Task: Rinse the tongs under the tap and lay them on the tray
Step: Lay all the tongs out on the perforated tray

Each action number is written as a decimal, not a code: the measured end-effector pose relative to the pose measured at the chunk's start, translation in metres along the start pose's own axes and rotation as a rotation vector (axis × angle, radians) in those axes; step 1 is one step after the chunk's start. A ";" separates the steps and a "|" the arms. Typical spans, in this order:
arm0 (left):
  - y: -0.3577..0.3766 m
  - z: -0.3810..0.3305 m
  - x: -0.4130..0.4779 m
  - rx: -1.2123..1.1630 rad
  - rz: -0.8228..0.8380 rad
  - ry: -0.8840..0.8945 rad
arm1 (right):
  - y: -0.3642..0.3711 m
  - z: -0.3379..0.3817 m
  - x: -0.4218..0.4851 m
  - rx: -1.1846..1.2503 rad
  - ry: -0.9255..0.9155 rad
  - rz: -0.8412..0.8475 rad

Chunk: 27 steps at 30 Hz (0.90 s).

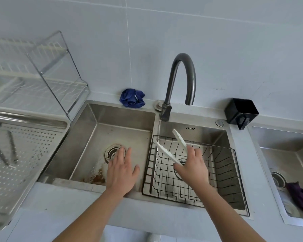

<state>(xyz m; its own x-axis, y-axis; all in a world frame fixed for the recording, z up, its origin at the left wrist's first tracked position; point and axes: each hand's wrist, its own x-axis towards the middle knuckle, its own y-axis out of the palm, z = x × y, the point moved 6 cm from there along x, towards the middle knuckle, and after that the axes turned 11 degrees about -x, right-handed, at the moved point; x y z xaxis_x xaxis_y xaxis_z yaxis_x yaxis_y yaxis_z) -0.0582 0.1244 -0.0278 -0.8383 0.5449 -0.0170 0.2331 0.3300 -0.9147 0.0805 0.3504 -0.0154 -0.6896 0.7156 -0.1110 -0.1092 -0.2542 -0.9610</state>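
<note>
Fingers (197,152) of right hand (191,165) curl w/ thumb round the rear end of the white tongs (166,152). Tong arms gape apart below & just left of the tap (171,84) spout, above the wire basket (152,173). Left hand (122,169) is flat, fingers spread, holding nothing, lower left of tap. No water visible. Risk: wet plastic slips from that light grip & drops into basket. Tray (24,154) sits far left of tap, so drips on counter are likely en route.
</note>
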 end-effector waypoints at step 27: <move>-0.235 0.363 -0.115 0.123 -0.236 -0.309 | 0.065 0.435 -0.106 0.016 -0.489 0.159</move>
<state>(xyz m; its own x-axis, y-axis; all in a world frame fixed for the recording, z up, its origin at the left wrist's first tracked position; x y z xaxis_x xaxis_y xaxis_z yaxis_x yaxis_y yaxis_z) -0.1953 -0.2960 0.0425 -0.9747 0.2016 0.0961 -0.0288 0.3135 -0.9491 -0.1650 -0.0248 0.0446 -0.9522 0.2805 -0.1205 0.0160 -0.3481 -0.9373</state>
